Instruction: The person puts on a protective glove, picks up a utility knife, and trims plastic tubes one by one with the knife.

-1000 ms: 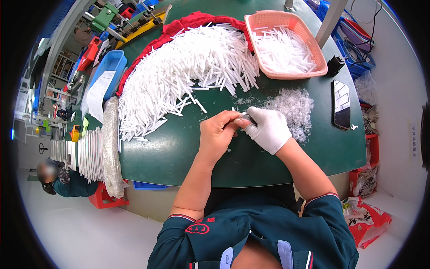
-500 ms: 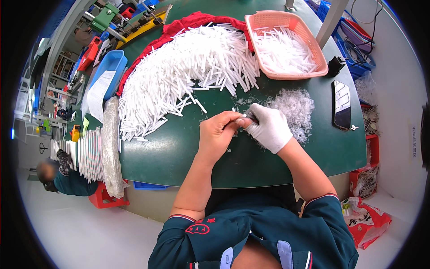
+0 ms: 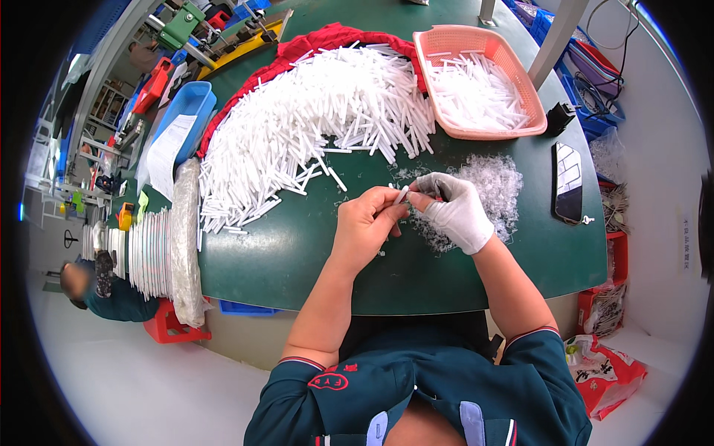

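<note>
My bare left hand (image 3: 368, 223) pinches a short white plastic tube (image 3: 401, 195) between thumb and fingers, tilted up toward the right. Close against it, my right hand (image 3: 455, 212) wears a white glove with the thumb tip bare. Its fingers are curled, and something small and dark shows among them, too hidden to name. Beyond my hands a large heap of white tubes (image 3: 312, 111) lies on a red cloth (image 3: 335, 33). To the right of my gloved hand spreads a pile of clear, curly plastic shavings (image 3: 492, 182).
A pink basket (image 3: 539, 123) of white tubes stands far right on the green table (image 3: 297, 275). Near it are a black phone (image 3: 569, 186), a small key and a metal post (image 3: 550, 48). At left are a blue tray (image 3: 195, 97) and a plastic-wrapped roll (image 3: 186, 253); a co-worker (image 3: 111, 297) sits beyond.
My hands have drawn slightly apart, and the white tube now shows more plainly in my left fingers. The gloved fingers have opened a little. The view has shifted slightly.
</note>
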`<state>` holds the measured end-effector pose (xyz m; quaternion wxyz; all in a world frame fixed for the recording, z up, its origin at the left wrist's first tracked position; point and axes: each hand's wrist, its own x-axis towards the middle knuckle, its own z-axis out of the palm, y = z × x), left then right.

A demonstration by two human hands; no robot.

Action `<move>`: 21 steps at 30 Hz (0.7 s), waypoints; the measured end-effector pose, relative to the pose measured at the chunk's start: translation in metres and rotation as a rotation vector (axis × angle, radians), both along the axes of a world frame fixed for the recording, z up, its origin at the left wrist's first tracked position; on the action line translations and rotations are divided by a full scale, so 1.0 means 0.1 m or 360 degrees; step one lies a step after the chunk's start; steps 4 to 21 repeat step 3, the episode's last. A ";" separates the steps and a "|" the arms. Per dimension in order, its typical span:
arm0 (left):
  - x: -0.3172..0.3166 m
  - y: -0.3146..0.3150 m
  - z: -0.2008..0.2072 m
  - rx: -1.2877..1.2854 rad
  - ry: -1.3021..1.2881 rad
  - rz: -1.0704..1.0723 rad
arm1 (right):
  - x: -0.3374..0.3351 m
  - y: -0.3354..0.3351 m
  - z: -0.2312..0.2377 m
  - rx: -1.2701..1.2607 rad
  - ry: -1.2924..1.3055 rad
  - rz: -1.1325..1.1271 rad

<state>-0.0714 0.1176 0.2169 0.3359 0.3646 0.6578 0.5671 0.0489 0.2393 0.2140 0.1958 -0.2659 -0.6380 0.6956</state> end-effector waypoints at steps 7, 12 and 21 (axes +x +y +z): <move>-0.01 0.00 0.01 -0.0030 0.0021 -0.0028 | 0.01 0.02 0.03 0.0036 -0.0090 0.0030; -0.01 0.00 0.01 -0.0030 0.0021 -0.0028 | 0.01 0.02 0.03 0.0036 -0.0090 0.0030; -0.01 0.00 0.01 -0.0030 0.0021 -0.0028 | 0.01 0.02 0.03 0.0036 -0.0090 0.0030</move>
